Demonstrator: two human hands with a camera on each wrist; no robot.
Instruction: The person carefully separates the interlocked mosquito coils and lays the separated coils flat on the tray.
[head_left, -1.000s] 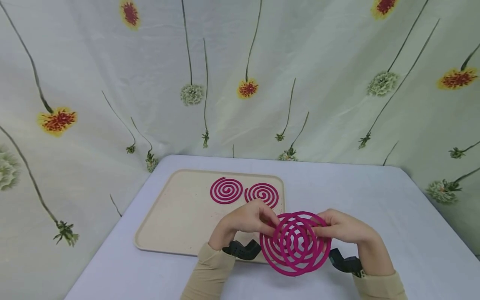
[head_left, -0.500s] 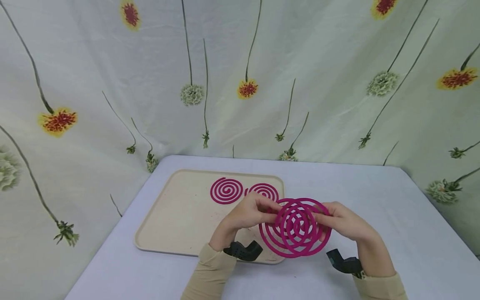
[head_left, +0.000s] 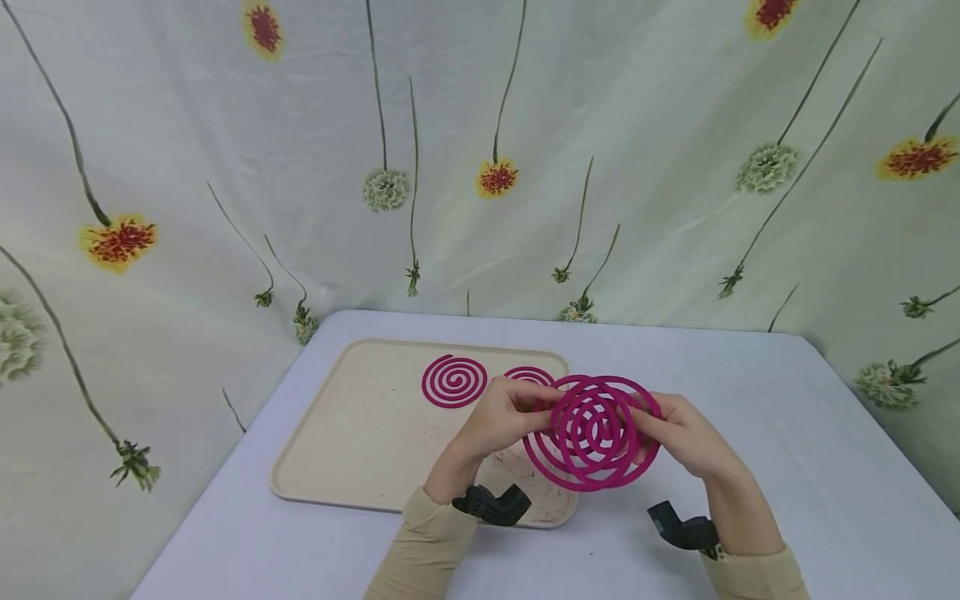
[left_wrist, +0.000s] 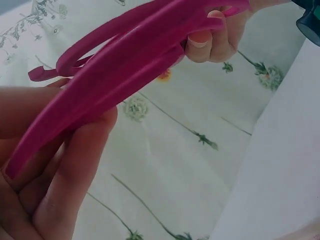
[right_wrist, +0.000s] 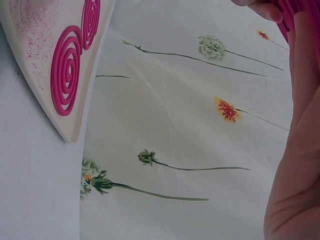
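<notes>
A pair of interlocked magenta mosquito coils (head_left: 592, 485) is held above the table and the tray's right edge. My left hand (head_left: 504, 414) pinches the pair's left side between thumb and fingers. From the other side, my right hand (head_left: 688, 433) grips it with the thumb in front. In the left wrist view the pair (left_wrist: 107, 75) appears nearly edge-on, with layers partly apart and one free end sticking out. Two more coils lie flat on the beige tray (head_left: 360, 442): a fully visible left coil (head_left: 454, 381) and a right coil (head_left: 527, 370) partly hidden behind my left hand.
Pink crumbs (right_wrist: 42, 45) are scattered over the tray's right part. The tray stands on a white-covered table (head_left: 750, 392), whose surface extends to the right of it. Behind the table hangs a flower-printed cloth (head_left: 660, 192). Each wrist carries a black camera mount (head_left: 491, 505).
Both hands have raised the pair of coils and tilted it somewhat. More of the right coil on the tray is now covered by my left hand. The grip stays on both sides.
</notes>
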